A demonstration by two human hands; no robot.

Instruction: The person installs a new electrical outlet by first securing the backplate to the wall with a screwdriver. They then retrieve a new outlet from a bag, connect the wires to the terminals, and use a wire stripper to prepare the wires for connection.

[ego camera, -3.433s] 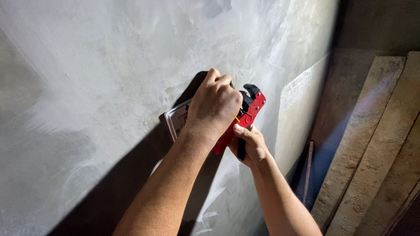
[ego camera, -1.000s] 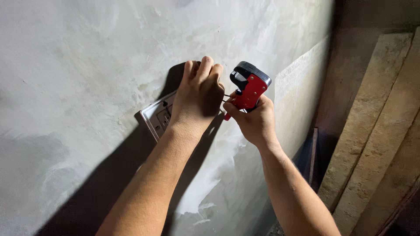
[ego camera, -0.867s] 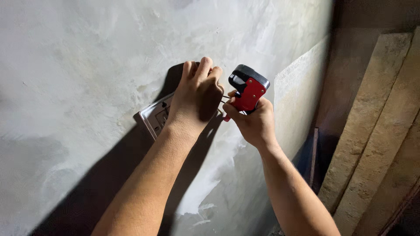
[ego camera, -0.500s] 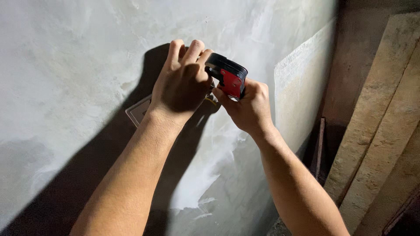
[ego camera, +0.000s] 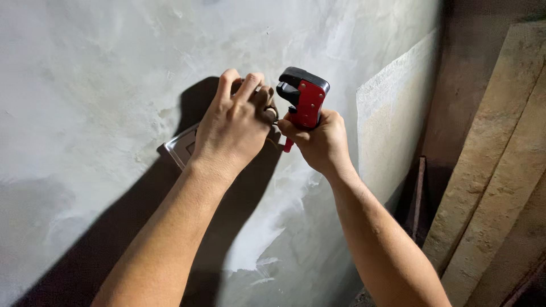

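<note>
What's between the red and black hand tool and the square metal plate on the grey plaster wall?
The left hand, covering most of the plate; head view.

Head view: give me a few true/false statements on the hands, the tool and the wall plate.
1. The right hand grips a red and black hand tool. True.
2. The left hand hangs free of the wall. False: it rests over the square wall plate on the grey plastered wall.
3. The tool lies on the floor. False: it is held up at the wall.
4. Boards lean at the right. True.
</note>
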